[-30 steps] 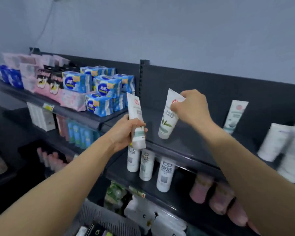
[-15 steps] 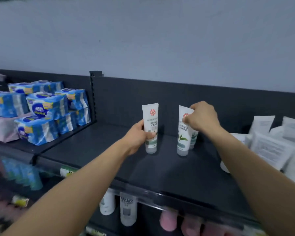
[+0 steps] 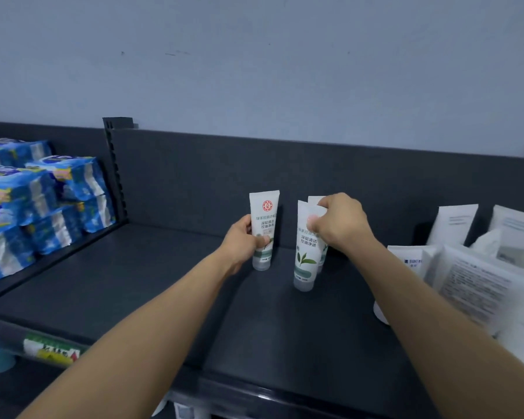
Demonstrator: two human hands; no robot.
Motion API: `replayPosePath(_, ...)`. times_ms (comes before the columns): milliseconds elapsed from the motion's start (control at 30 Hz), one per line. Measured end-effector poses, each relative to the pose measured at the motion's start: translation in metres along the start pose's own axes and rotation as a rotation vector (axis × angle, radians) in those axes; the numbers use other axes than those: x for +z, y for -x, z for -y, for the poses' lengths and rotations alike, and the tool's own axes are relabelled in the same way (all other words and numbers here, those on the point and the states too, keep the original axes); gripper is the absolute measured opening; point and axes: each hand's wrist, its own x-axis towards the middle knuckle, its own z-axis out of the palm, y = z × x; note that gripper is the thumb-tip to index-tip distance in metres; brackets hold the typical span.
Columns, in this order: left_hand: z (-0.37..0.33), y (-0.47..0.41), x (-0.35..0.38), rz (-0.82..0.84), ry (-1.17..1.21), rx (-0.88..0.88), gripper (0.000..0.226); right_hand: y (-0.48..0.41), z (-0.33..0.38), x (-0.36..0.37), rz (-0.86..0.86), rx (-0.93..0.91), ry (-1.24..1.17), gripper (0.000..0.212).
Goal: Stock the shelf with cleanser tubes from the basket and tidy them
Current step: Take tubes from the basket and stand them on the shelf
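Observation:
Two white cleanser tubes stand cap-down on the dark shelf point(image 3: 152, 285). My left hand point(image 3: 243, 241) grips the left tube point(image 3: 263, 225) around its lower half, close to the shelf's back panel. My right hand point(image 3: 341, 220) pinches the upper part of the right tube point(image 3: 306, 252), which shows a green leaf print. A third tube point(image 3: 315, 200) stands right behind it, mostly hidden by that tube and my fingers. The basket is out of view.
Blue wrapped packs point(image 3: 40, 201) are stacked on the neighbouring shelf at the left, past an upright post point(image 3: 115, 164). White tubes and sachets point(image 3: 472, 267) crowd the right end of the shelf. A price label point(image 3: 50, 350) sits on the front rail.
Both hands have carried their tubes up onto the top shelf and stood them on their caps. Since half a second ago they have barely moved; the view has come closer.

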Motion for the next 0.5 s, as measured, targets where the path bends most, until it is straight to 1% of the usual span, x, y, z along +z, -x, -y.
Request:
replayPosePath(67, -0.001, -0.004, 0.004, -0.005, -0.028, 0.002, 0.043, 0.000, -0.002, -0.003, -0.010, -0.009, 0.003, 0.030)
replayPosePath(200, 0.000, -0.005, 0.006, -0.009, -0.112, -0.006, 0.046, 0.003, -0.002, -0.009, -0.029, -0.022, 0.020, 0.038)
replayPosePath(267, -0.001, 0.001, 0.001, -0.031, -0.176, -0.006, 0.052, 0.010, 0.001, -0.013, -0.072, -0.034, 0.042, 0.038)
replayPosePath(333, -0.006, 0.013, -0.009, -0.078, -0.235, 0.022, 0.056, 0.022, 0.010, -0.019, -0.151, -0.069, 0.070, 0.038)
replayPosePath(400, -0.013, 0.030, -0.023, -0.106, -0.301, 0.079, 0.048, 0.038, 0.026, -0.022, -0.206, -0.129, 0.070, 0.035)
replayPosePath(433, -0.017, 0.041, -0.033, -0.110, -0.338, 0.116, 0.042, 0.049, 0.037, -0.021, -0.204, -0.169, 0.064, 0.033)
replayPosePath(500, -0.026, 0.067, -0.054, -0.104, -0.403, 0.184, 0.034, 0.072, 0.063, -0.014, -0.147, -0.268, 0.066, 0.029)
